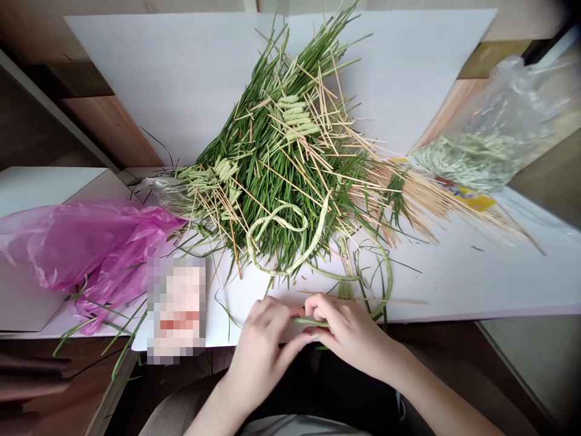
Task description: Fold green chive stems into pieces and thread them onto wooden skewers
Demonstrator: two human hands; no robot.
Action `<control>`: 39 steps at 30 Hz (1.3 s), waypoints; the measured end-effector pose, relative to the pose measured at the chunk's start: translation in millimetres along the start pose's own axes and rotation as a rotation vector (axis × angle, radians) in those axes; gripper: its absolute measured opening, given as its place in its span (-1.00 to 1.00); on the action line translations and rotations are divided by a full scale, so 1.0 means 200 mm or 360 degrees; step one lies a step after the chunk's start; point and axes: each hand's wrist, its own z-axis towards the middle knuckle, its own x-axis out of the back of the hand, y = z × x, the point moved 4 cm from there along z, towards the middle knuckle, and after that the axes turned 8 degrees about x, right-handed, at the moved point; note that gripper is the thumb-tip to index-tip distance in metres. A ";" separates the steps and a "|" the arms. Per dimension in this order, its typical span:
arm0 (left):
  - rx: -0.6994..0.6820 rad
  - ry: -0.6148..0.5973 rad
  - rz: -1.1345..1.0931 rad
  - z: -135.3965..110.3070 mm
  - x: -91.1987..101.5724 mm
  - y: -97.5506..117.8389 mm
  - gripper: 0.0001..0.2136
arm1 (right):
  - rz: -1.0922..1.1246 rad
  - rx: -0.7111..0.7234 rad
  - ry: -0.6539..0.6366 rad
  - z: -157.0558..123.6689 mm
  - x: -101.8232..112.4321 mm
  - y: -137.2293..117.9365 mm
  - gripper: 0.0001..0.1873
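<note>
The left hand (261, 357) and right hand (349, 333) are close together, and their fingers (318, 306) pinch a green leaf (308, 321) by the front edge of the counter (454, 284), just below a big pile of leaves (272, 181) and thin sticks (422, 200)

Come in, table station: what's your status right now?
Right hand pinching green leaf strip; left hand close against it. Pile of leaves and sticks ahead. Wooden skewer lying just beyond the right hand.
</note>
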 end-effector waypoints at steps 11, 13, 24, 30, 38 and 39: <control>-0.0049 0.0144 -0.0160 -0.02 0.01 -0.07 -0.94 | -0.0140 0.0083 -0.0020 -0.07 0.07 0.02 -0.87; -0.0112 0.0122 -0.0072 -0.01 0.03 -0.05 -0.94 | -0.0149 0.0092 -0.0015 -0.07 0.08 0.02 -0.86; -0.0344 -0.0044 0.0323 0.01 -0.02 0.13 -0.69 | -0.0250 0.0332 -0.0047 -0.06 0.08 -0.09 -0.66; 0.0608 -0.0605 -0.1011 -0.10 -0.08 0.12 -0.59 | -0.0593 0.0702 0.0159 -0.15 0.06 -0.16 -0.54; 0.1511 -0.1118 -0.2650 -0.29 -0.25 0.16 -0.43 | -0.1037 0.1139 0.0373 -0.27 0.06 -0.12 -0.65; 0.1499 -0.1108 -0.2677 -0.31 -0.23 0.15 -0.43 | -0.1070 0.1112 0.0423 -0.29 0.09 -0.09 -0.69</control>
